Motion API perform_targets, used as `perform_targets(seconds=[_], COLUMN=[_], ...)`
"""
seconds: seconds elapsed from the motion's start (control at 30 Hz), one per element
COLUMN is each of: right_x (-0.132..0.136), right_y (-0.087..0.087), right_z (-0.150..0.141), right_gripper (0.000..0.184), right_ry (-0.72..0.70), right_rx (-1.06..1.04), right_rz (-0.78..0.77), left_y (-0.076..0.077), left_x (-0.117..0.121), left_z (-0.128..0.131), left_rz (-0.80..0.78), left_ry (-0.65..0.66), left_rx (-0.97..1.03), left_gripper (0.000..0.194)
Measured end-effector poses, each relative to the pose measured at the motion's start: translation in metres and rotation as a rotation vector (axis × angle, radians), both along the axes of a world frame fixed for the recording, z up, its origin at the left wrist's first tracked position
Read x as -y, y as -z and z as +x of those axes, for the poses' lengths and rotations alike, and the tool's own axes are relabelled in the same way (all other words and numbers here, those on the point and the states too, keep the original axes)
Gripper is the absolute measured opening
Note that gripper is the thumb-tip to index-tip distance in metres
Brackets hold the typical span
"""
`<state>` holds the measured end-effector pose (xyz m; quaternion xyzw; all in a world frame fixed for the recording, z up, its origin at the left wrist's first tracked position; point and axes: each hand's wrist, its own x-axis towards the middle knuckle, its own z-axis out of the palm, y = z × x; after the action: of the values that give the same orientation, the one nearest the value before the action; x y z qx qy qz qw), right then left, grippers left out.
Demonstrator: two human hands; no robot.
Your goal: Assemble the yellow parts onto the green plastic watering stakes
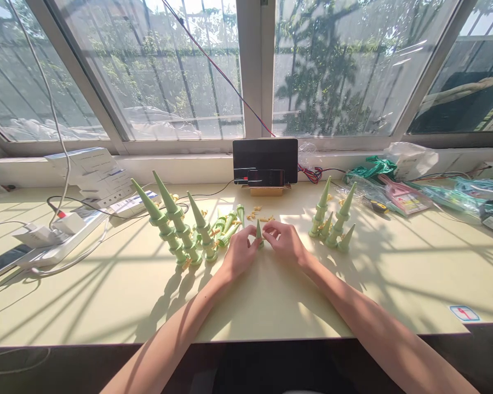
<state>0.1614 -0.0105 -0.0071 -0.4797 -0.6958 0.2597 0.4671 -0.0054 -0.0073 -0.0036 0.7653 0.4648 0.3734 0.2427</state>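
Green cone | left hand: fingers curled against it | right hand: half-open, grip unclear

- A black tablet stands upright by the windowsill, a phone in front of it, above a small tan stand.
- A red-and-blue wire slants down across the window.
- On the left, a large white box leans at a tilt, a smaller white box near it.
- A white power strip holds white plugs — a grey cable hangs down to it.
- On the right lie green plastic, a clear bag, a pink packet and a black-and-yellow object.
- A red-and-blue sticker — near the front edge of the table.
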Motion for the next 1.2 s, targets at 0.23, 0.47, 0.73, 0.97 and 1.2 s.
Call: perform_targets(seconds=[0.23, 0.47, 0.73, 0.97, 1.2], right_x=[-0.003, -0.005, -0.009, -0.008, -0.016], right_y=[0.003, 0.000, -0.002, -0.001, 0.006], right_z=[0.000, 0.004, 0.010, 0.013, 0.019], right_gripper=[0.016, 0.016, 0.018, 0.019, 0.019], right_ry=[0.010, 0.121, 0.240, 0.237, 0.277], right_rx=[0.018, 0.061, 0.089, 0.091, 0.179], right_rz=[0.023, 0.069, 0.082, 0.035, 0.105], left_y=[-0.001, 0.001, -0.002, 0.000, -0.002], left_x=[0.000, -0.001, 0.000, -0.001, 0.000], left_z=[0.001, -0.001, 0.000, -0.001, 0.001], left_rz=[-0.005, -0.011, -0.012, 0.003, 0.039], left_ry=[-0.022, -0.066, -0.119, -0.130, -0.179], left_rx=[-0.024, -0.014, -0.018, -0.029, -0.016], left_gripper=[0.010, 0.012, 0.027, 0.031, 0.030])
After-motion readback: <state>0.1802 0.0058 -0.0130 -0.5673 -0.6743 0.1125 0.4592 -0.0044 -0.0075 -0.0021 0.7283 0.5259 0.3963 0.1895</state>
